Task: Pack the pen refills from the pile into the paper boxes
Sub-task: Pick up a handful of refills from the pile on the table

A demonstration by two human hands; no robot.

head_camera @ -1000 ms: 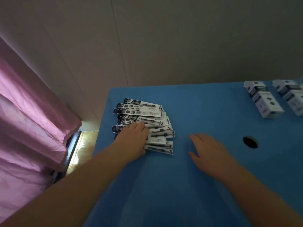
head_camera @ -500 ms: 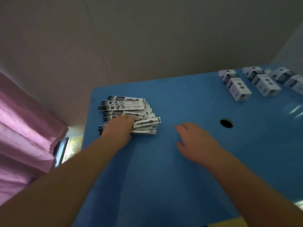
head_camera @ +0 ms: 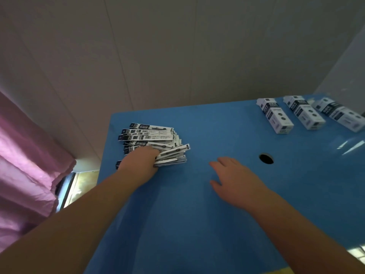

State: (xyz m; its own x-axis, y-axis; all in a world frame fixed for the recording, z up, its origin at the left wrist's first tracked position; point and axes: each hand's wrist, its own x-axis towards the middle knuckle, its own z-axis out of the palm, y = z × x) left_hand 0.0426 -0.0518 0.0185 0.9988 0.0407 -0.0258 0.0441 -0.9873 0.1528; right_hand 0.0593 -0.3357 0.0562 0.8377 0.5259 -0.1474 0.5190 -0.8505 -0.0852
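Pen refills (head_camera: 152, 137) — left hand (head_camera: 140, 161) grips some; right hand (head_camera: 235, 180) spread flat on table (head_camera: 197, 224).

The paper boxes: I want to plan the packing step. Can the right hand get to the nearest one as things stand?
Probably yes. The right hand lies open on the blue table, holding nothing, and only bare tabletop and a round hole lie between it and the nearest paper box.

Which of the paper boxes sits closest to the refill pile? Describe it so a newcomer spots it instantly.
Start at the blue table and look to its far right corner, where three white paper boxes lie in a row. Take the leftmost box: it is nearest the hole and the refill pile.
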